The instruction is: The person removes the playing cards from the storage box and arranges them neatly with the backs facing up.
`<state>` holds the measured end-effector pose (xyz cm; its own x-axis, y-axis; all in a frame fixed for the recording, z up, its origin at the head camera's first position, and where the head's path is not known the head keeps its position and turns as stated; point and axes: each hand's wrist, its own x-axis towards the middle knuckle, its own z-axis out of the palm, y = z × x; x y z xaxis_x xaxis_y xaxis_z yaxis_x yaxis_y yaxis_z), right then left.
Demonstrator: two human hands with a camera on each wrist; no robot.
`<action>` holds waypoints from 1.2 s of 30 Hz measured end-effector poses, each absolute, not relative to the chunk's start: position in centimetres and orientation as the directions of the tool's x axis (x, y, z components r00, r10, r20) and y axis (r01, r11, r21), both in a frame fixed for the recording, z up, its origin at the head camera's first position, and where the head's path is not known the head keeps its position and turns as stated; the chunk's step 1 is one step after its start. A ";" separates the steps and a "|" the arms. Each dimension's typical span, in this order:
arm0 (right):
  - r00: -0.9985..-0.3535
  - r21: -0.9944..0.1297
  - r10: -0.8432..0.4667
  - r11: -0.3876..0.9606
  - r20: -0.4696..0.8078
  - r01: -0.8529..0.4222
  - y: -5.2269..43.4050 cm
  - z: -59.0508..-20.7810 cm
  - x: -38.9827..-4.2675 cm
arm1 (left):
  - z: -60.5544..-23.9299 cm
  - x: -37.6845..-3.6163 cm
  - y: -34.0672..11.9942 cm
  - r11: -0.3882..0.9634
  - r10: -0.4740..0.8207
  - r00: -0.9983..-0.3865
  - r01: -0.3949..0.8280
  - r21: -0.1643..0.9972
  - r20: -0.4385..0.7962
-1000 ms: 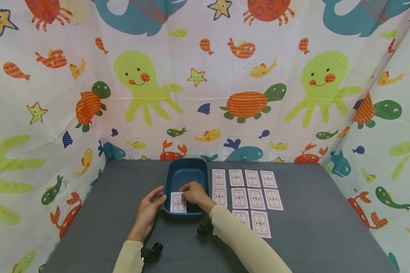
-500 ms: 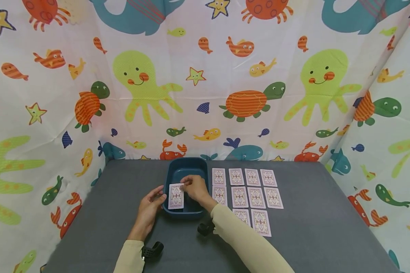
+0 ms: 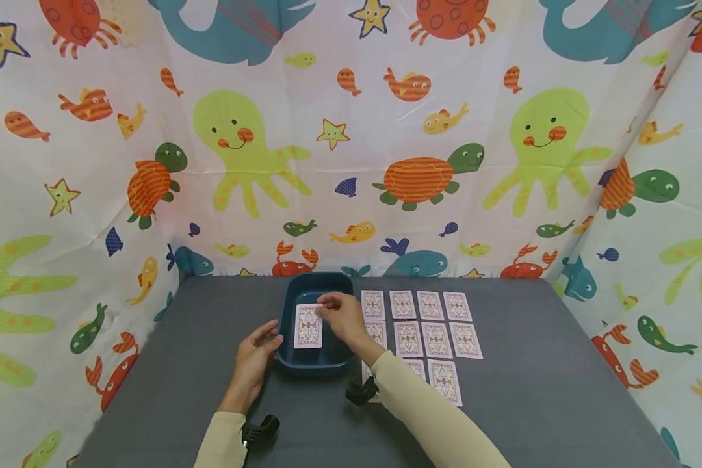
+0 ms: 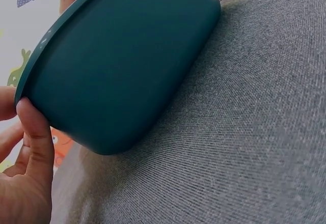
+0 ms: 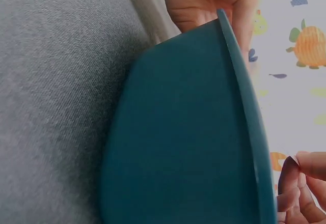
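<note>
Right hand [image 3: 344, 318] pinching one playing card [image 3: 308, 326] by its far corner, above the dark teal tub [image 3: 288, 311]. Left hand [image 3: 256, 357] with relaxed fingers against the tub's near-left wall, just left of the card.

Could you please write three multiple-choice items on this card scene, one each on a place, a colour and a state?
1. Where is the card that the right hand pinches?
A. over the tub
B. on the table left of the tub
C. in the far row of cards

2. What colour is the tub?
A. red
B. dark teal
C. yellow

3. How do the laid-out cards right of the tub lie?
A. face up
B. stacked in one pile
C. patterned backs up, in rows

Answers:
1 A: the head view shows the card inside the tub's outline.
2 B: all three views show a dark teal wall.
3 C: each shows the same pink patterned back.
</note>
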<state>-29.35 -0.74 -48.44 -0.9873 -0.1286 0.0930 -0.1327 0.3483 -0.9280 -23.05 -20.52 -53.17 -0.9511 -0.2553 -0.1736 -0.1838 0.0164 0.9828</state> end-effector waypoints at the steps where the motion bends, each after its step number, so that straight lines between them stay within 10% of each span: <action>1: -0.988 -0.931 -0.126 0.341 0.092 -0.130 -0.5 -48.4 -29.3 | -53.2 -23.0 -20.5 0.015 -0.260 -0.950 -0.185 0.983 -0.175; 36: -0.999 -0.980 -0.034 0.199 0.016 -0.023 8.5 -48.3 -25.6 | -53.1 -22.7 -20.7 0.000 -0.239 -0.956 -0.174 0.985 -0.169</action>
<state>-25.58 8.50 -48.26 -0.9993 -0.0343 0.0162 -0.0227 0.1987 -0.9798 -22.69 -20.66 -53.12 -0.9562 -0.2388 -0.1692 -0.1742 0.0000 0.9847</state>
